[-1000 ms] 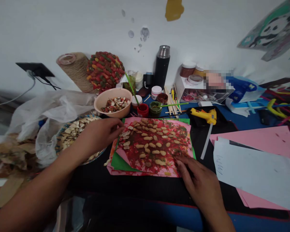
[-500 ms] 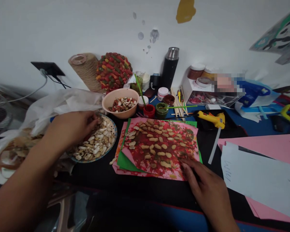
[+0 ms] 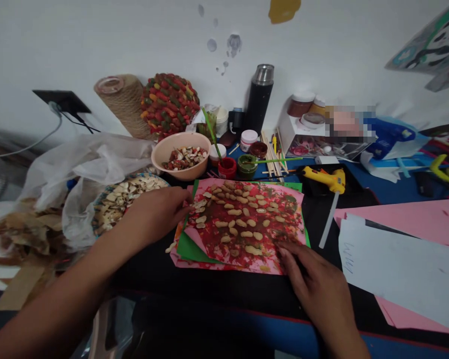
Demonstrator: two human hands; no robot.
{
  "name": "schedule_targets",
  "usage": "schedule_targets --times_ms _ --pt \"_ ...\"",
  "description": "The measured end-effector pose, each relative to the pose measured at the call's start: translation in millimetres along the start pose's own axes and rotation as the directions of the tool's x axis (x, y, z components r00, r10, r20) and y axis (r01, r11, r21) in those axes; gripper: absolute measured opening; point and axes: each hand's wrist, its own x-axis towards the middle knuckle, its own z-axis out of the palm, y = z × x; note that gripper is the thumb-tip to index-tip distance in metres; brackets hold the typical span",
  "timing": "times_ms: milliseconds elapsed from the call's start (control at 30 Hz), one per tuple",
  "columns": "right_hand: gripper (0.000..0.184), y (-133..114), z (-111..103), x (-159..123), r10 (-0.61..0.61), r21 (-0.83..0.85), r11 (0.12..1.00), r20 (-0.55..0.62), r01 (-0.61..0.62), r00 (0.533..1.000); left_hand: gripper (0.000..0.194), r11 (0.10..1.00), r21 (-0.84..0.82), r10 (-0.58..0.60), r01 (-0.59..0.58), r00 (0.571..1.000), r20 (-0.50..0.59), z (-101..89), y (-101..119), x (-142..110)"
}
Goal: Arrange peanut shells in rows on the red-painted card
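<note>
My left hand [image 3: 160, 212] is at the left edge of the paint-smeared pink paper [image 3: 260, 257], its fingertips pinched together. Whatever they hold, if anything, is hidden. Under my left forearm and hand stands a plate [image 3: 97, 202] of split peanut shells [image 3: 129, 192], partly covered. My right hand [image 3: 318, 281] rests with outstretched fingers on the paper's lower right edge. Several peanut shells [image 3: 244, 223] lie spread over the red and green paint, most with the rounded side up. A green sheet [image 3: 192, 249] shows beneath the curled left corner.
Behind the paper are a peach bowl [image 3: 162, 164] of painted shells, a red paint jar [image 3: 227, 169] and a green paint jar [image 3: 247, 167]. A yellow glue gun [image 3: 324, 178] lies on a black tray to the right. White paper [image 3: 400, 279] and a plastic bag [image 3: 78, 154] flank the workspace.
My left hand has moved right, from over the plate of shells to the paper's left edge. My right hand stays on the paper. The view has shifted slightly.
</note>
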Motion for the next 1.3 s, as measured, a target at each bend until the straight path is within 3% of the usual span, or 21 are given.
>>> schedule_targets --times_ms 167,333,467,667,900,1133,1300 --pt "0.028 0 -1 0 -0.011 0.009 1.0 -0.004 0.011 1.0 0.028 0.995 0.063 0.068 -0.075 0.992 0.102 8.9 13 11" --pt "0.028 0 -1 0 0.009 0.02 1.0 -0.006 -0.008 1.0 0.028 0.996 0.055 0.066 -0.072 0.993 0.099 20.4 9 19" --pt "0.028 -1 0 0 0.015 0.03 0.999 0.003 -0.015 1.0 0.03 0.995 -0.057 0.085 -0.081 0.994 0.074 18.5 12 18" --pt "0.027 -1 0 -2 0.021 0.035 0.999 0.005 -0.022 1.0 0.022 0.956 -0.237 0.208 -0.174 0.97 0.127 14.7 38 25" --pt "0.025 0 0 -2 0.011 0.039 0.999 -0.007 -0.011 1.0 0.025 0.994 0.016 0.106 -0.108 0.991 0.084 20.9 44 34" --pt "0.025 0 -1 -2 0.01 0.045 0.999 0.014 -0.01 1.0 0.033 0.996 -0.022 -0.088 0.087 0.995 -0.054 4.0 16 24" --pt "0.027 1 0 -2 0.008 0.013 1.0 0.004 -0.008 1.0 0.033 0.996 0.09 -0.016 0.013 0.999 0.038 13.6 15 24"
